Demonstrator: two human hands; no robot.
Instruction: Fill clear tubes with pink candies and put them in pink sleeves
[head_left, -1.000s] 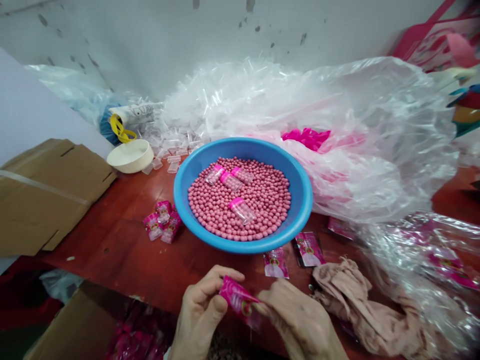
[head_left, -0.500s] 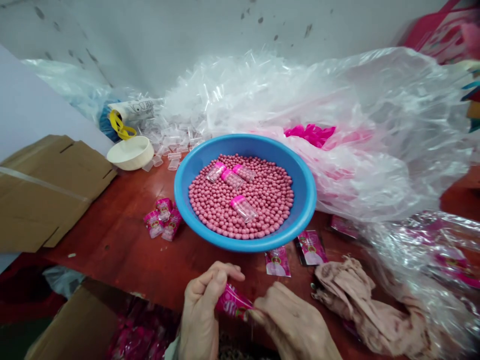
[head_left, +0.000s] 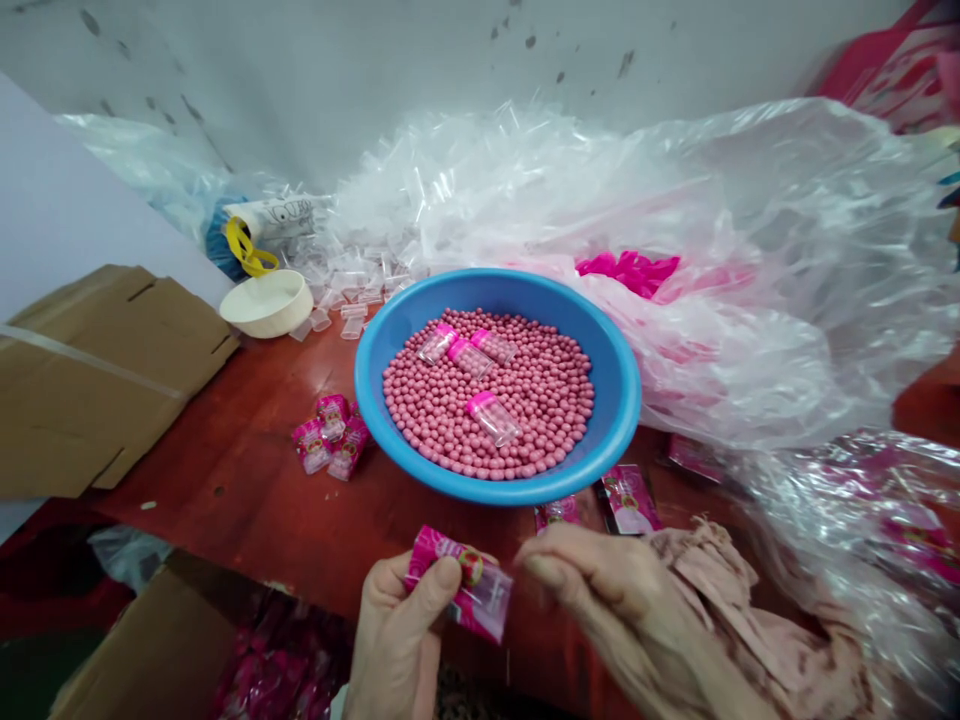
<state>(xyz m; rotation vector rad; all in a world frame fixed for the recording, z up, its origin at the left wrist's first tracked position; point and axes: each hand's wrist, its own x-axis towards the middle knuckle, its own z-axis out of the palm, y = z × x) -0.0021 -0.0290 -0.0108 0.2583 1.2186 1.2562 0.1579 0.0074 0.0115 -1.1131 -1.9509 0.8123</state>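
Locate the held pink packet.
In the head view, the pink packet is at lower centre, in the left hand, in front of the blue basin.

- My left grip (head_left: 401, 632) sits at bottom centre, thumb (head_left: 437, 588) laid across the front, fingers bent behind it in a pinch.
- My right grip (head_left: 611, 585) comes from the lower right, back upward, fingers curled inward, thumb alongside, fingertips blurred.
- The two are near each other, not touching.

Red-brown tabletop (head_left: 255, 510), blue basin (head_left: 496, 491), pink packets (head_left: 331, 436) beside it, white bowl (head_left: 268, 318), loose clear tubes (head_left: 353, 327), crumpled beige cloth (head_left: 757, 625)
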